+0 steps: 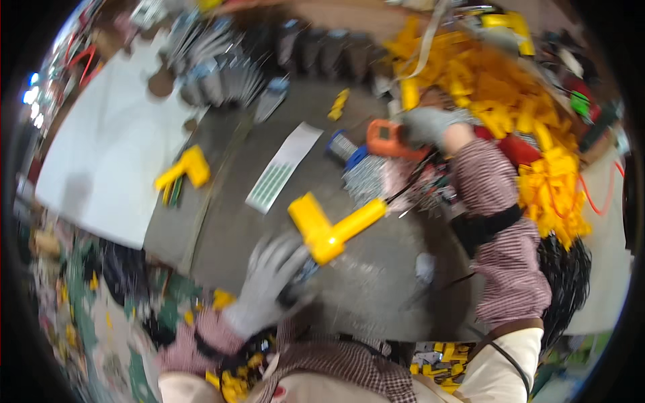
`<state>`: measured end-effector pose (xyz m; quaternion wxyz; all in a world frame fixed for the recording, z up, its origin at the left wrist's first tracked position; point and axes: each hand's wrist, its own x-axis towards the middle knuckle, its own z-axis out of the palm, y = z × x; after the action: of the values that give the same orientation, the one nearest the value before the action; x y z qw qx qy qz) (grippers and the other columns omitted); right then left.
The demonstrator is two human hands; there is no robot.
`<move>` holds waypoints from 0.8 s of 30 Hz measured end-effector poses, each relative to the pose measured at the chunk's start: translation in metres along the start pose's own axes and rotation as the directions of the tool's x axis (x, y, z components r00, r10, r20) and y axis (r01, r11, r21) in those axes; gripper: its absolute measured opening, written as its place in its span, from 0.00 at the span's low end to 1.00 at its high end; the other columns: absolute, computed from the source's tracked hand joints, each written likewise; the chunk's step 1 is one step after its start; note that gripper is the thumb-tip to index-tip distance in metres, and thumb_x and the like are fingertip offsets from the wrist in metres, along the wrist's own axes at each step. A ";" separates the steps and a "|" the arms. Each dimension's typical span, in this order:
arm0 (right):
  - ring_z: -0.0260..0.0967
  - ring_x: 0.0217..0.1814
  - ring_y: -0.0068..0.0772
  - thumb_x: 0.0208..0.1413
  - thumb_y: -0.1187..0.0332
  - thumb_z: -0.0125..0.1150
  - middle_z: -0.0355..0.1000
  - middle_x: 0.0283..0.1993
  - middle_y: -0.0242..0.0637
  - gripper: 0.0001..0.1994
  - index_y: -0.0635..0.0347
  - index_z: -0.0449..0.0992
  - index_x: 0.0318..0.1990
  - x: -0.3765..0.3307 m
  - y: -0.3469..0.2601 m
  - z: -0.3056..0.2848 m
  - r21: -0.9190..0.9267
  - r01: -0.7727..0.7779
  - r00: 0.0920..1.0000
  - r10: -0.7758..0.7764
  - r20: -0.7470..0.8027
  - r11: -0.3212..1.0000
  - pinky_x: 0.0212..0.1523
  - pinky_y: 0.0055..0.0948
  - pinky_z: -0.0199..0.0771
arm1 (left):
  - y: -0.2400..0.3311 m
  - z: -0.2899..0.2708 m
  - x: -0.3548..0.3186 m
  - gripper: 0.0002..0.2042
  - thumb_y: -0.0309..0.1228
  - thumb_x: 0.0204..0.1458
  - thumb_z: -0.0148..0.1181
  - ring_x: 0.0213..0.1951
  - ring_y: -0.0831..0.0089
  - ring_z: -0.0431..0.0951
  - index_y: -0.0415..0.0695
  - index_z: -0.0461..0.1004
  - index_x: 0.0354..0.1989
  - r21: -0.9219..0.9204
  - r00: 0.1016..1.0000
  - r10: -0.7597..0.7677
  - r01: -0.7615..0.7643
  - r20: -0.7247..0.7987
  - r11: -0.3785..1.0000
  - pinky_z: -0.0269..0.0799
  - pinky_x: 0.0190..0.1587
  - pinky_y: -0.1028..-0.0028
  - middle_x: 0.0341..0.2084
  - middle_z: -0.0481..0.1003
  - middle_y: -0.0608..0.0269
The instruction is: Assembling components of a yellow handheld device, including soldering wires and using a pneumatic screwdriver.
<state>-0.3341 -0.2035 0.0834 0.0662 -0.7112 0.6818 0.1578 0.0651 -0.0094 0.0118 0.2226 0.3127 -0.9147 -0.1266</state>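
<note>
My left hand (pixel 269 279), in a grey glove, grips the lower end of a yellow plastic T-shaped part (pixel 329 225) above the grey workbench (pixel 222 228); the picture is blurred there. My right hand (pixel 423 126), also gloved, reaches far forward and rests on an orange power tool (pixel 386 140) with a black cable trailing back. A heap of silver screws (pixel 366 178) and a blue-capped item (pixel 342 144) lie just beside the tool.
A large pile of yellow plastic parts (pixel 510 101) fills the right side. Another yellow part (pixel 188 168) lies left, near a white sheet (pixel 107 154). A white strip with green rows (pixel 282 168) lies mid-bench. Grey metal pieces (pixel 215 67) stand at the back.
</note>
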 end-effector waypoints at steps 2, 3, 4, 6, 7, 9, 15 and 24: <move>0.78 0.29 0.47 0.47 0.62 0.62 0.77 0.29 0.52 0.12 0.60 0.83 0.34 -0.014 0.000 -0.002 -0.022 0.066 0.994 -0.067 -0.083 0.998 0.30 0.42 0.74 | 0.012 0.002 0.054 0.36 0.39 0.45 0.71 0.58 0.48 0.71 0.43 0.66 0.64 0.048 0.992 0.085 -0.081 -0.093 0.996 0.63 0.63 0.49 0.55 0.71 0.48; 0.78 0.28 0.47 0.47 0.62 0.61 0.77 0.28 0.52 0.12 0.60 0.83 0.33 -0.001 -0.028 0.002 0.018 0.209 0.972 -0.206 -0.111 0.978 0.29 0.41 0.74 | 0.012 0.005 0.072 0.34 0.40 0.47 0.70 0.56 0.48 0.72 0.41 0.66 0.62 -0.006 0.989 0.056 -0.057 -0.134 0.998 0.66 0.61 0.52 0.53 0.72 0.47; 0.77 0.27 0.44 0.46 0.64 0.61 0.76 0.26 0.50 0.11 0.62 0.82 0.33 -0.017 -0.025 -0.007 -0.012 0.118 0.982 -0.119 -0.147 0.993 0.29 0.40 0.73 | 0.017 0.012 0.097 0.33 0.41 0.47 0.70 0.57 0.46 0.71 0.39 0.67 0.60 -0.127 0.999 0.005 -0.011 -0.052 0.992 0.66 0.60 0.52 0.53 0.72 0.45; 0.73 0.26 0.39 0.47 0.69 0.59 0.74 0.26 0.45 0.10 0.63 0.78 0.36 0.004 0.025 0.010 -0.008 0.261 0.965 -0.261 -0.014 0.965 0.29 0.37 0.72 | 0.022 0.035 0.136 0.26 0.38 0.47 0.68 0.44 0.47 0.80 0.32 0.71 0.49 -0.138 1.000 0.005 -0.003 0.012 0.990 0.75 0.48 0.53 0.42 0.77 0.41; 0.75 0.30 0.41 0.42 0.69 0.64 0.75 0.28 0.45 0.11 0.62 0.78 0.35 0.005 0.019 0.009 0.067 0.199 0.980 -0.198 -0.028 0.978 0.32 0.37 0.73 | 0.018 0.053 0.144 0.24 0.37 0.47 0.68 0.40 0.47 0.81 0.32 0.72 0.46 -0.130 1.000 0.003 -0.007 -0.028 0.991 0.77 0.44 0.53 0.38 0.78 0.43; 0.76 0.34 0.42 0.34 0.71 0.69 0.77 0.30 0.46 0.14 0.62 0.78 0.33 -0.003 0.006 0.007 0.163 0.167 0.986 -0.161 -0.051 0.972 0.36 0.37 0.74 | 0.003 0.070 0.147 0.21 0.36 0.46 0.68 0.36 0.47 0.82 0.32 0.73 0.43 -0.111 0.997 -0.025 0.017 -0.074 0.994 0.79 0.40 0.54 0.33 0.79 0.45; 0.73 0.36 0.37 0.49 0.68 0.65 0.72 0.33 0.43 0.13 0.63 0.74 0.41 -0.014 -0.004 0.007 0.111 0.189 0.895 -0.125 -0.428 0.976 0.38 0.35 0.72 | -0.001 0.000 0.123 0.22 0.44 0.50 0.64 0.40 0.50 0.82 0.39 0.73 0.45 -0.163 0.965 -0.081 0.124 0.250 0.979 0.77 0.42 0.55 0.35 0.79 0.46; 0.72 0.46 0.44 0.47 0.58 0.71 0.73 0.45 0.44 0.28 0.58 0.75 0.56 -0.228 -0.195 0.024 0.400 0.810 0.442 -0.895 0.064 0.429 0.46 0.42 0.72 | -0.082 -0.004 -0.295 0.25 0.26 0.40 0.64 0.42 0.49 0.81 0.48 0.78 0.52 0.423 0.371 -0.727 0.626 0.578 0.655 0.76 0.48 0.57 0.36 0.80 0.49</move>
<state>-0.1491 0.0320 0.1090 0.3394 -0.9101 0.2216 0.0863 0.3178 0.1119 -0.1118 -0.2393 0.5993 -0.7202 -0.2548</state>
